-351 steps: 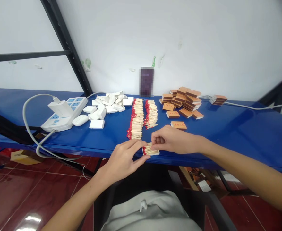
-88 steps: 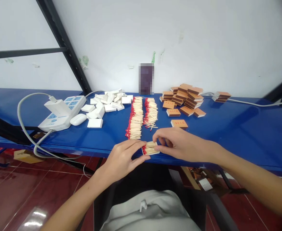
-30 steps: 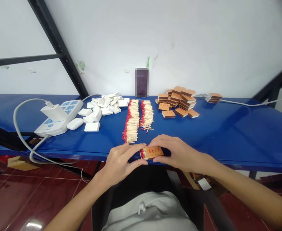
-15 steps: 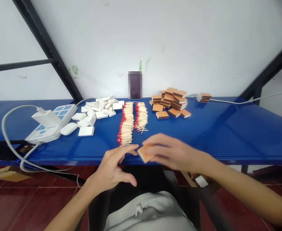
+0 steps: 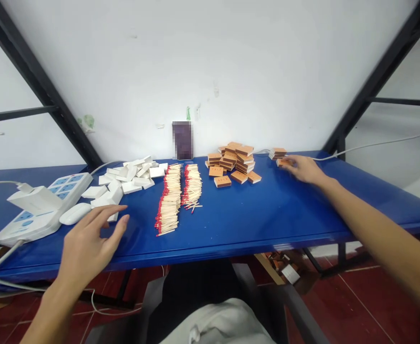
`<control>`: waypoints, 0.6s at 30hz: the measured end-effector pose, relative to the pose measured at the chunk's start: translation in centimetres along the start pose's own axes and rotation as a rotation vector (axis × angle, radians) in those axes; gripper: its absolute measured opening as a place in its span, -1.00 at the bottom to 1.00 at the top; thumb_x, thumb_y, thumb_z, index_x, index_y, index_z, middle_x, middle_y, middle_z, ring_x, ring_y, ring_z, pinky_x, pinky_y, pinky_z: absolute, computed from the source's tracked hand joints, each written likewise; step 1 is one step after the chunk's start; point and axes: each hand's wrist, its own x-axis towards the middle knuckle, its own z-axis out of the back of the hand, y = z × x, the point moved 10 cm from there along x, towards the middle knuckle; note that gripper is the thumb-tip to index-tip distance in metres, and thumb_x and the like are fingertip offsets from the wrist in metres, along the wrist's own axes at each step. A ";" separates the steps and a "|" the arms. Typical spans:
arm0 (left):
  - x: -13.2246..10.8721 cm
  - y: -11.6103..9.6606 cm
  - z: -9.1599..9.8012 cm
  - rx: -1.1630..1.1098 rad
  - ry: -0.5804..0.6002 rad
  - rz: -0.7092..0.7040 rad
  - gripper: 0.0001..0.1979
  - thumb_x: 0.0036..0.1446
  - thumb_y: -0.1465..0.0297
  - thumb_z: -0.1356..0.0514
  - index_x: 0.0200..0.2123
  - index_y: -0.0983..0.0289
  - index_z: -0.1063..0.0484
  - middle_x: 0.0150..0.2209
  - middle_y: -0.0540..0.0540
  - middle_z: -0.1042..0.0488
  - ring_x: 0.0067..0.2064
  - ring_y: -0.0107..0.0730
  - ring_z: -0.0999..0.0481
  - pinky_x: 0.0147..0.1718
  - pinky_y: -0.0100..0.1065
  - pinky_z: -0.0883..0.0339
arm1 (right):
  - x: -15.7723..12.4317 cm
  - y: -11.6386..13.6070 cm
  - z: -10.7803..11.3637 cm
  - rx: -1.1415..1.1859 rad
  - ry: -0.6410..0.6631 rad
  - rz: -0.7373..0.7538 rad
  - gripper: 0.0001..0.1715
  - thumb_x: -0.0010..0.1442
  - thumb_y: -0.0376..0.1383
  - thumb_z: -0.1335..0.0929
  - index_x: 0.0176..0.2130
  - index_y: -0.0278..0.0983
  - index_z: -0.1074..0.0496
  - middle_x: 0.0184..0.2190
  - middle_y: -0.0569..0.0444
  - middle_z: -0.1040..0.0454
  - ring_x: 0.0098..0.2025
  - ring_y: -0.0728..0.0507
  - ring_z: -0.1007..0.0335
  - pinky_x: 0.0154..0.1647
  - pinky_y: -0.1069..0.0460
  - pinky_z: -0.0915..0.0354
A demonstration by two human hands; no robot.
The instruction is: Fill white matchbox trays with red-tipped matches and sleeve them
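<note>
Right hand has gone from the near edge of the blue counter to its back edge, fingertips on a flat orange cardboard matchbox beside a small stack of orange matchboxes. Can't tell if the grip is clamped, or the box's long axis. Print unreadable. Left hand has shifted left, fingers spread, near the white cardboard trays.
</note>
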 end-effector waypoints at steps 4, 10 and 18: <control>0.6 1.5 0.0 0.240 -0.049 -0.038 -0.62 0.34 0.14 -0.03 0.10 0.19 -0.38 0.13 0.22 -0.39 0.13 0.08 -0.39 0.12 0.01 -0.24 | 3.0 -0.4 1.2 -0.014 -0.126 -0.027 -0.56 0.26 -0.19 -0.30 0.05 -0.33 -0.48 0.01 -0.23 -0.55 -0.02 -0.30 -0.46 0.04 -0.15 -0.30; 0.5 2.8 -2.5 0.269 0.110 -0.083 -0.56 0.36 0.14 0.00 0.15 0.23 -0.37 0.11 0.27 -0.43 0.12 0.11 -0.38 0.12 0.05 -0.21 | 7.2 -1.8 -0.5 -0.011 -0.051 -0.094 -0.63 0.20 -0.27 -0.29 -0.04 -0.30 -0.51 -0.10 -0.14 -0.60 -0.09 -0.26 -0.49 -0.02 -0.11 -0.33; 0.5 3.3 -3.0 0.200 0.170 -0.070 -0.60 0.34 0.13 -0.02 0.05 0.21 -0.44 -0.01 0.21 -0.52 0.03 0.04 -0.43 0.07 -0.04 -0.24 | 6.7 -1.7 -0.9 -0.015 -0.063 -0.093 -0.55 0.22 -0.24 -0.25 0.03 -0.35 -0.47 0.00 -0.27 -0.51 0.01 -0.33 -0.41 0.06 -0.19 -0.29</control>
